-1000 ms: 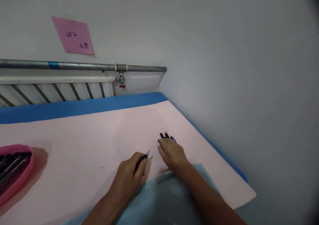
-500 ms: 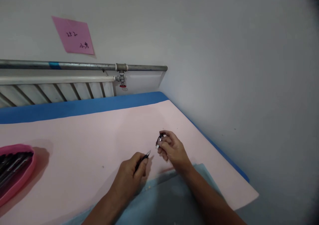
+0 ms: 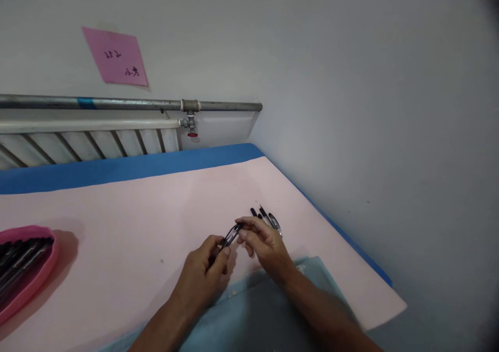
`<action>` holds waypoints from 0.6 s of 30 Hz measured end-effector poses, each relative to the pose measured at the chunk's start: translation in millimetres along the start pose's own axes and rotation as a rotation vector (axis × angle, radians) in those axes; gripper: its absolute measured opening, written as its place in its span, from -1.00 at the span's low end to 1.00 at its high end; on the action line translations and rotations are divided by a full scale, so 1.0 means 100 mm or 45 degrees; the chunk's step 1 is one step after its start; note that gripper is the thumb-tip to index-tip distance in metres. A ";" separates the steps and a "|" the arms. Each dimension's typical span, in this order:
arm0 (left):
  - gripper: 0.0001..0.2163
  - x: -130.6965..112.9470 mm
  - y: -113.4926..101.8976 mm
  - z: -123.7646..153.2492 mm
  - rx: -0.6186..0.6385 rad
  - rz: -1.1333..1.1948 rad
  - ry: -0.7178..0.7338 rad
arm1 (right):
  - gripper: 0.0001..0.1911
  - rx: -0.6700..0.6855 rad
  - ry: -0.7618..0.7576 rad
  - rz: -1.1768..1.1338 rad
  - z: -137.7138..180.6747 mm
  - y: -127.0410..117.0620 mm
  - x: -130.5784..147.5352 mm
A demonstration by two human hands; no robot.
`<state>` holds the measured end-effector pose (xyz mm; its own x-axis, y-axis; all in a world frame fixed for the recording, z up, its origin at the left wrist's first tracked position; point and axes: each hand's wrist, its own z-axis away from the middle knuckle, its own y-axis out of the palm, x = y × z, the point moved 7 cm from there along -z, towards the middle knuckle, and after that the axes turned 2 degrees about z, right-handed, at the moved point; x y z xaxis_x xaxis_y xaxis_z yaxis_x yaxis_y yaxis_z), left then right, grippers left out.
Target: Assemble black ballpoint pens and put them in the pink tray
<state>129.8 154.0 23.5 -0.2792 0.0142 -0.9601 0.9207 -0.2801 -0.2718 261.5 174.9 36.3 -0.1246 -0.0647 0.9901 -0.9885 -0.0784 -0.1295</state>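
Note:
Between my two hands is a pen with a clear, black-clipped pen cap over its tip. My left hand is closed around the pen's dark barrel, most of which my fingers hide. My right hand pinches the far end of the cap. Just beyond my right hand, several pen parts lie on the pink sheet, black pieces and another clear cap with a clip among them; my hand partly covers them.
A pink basket filled with black pens stands at the left edge. The pink sheet covers a blue tabletop. Light-blue cloth lies beneath my forearms. A wall borders the right side; pipes and a radiator run behind.
My right hand has moved left and down, bringing the cap onto the pen's tip in my left hand. The pen parts beyond it have come into view.

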 end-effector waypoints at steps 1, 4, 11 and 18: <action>-0.75 -0.01 0.00 0.00 0.010 0.005 0.007 | -0.79 0.014 -0.045 0.081 0.00 0.00 0.02; -0.76 -0.05 0.00 -0.01 -0.005 -0.013 0.043 | -0.79 0.090 -0.107 0.202 0.02 0.05 0.04; -0.83 -0.08 -0.24 -0.06 -0.237 -0.171 0.103 | -0.51 -0.164 -0.011 0.121 -0.01 -0.11 -0.14; -0.78 -0.01 -1.36 0.25 -0.835 -0.378 0.043 | -0.72 0.050 -0.058 0.507 -0.06 0.05 -0.04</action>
<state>-2.3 167.8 63.5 -0.5439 0.0327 -0.8385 0.7846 0.3742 -0.4944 256.4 180.6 32.2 -0.4921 -0.1416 0.8589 -0.8596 -0.0766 -0.5051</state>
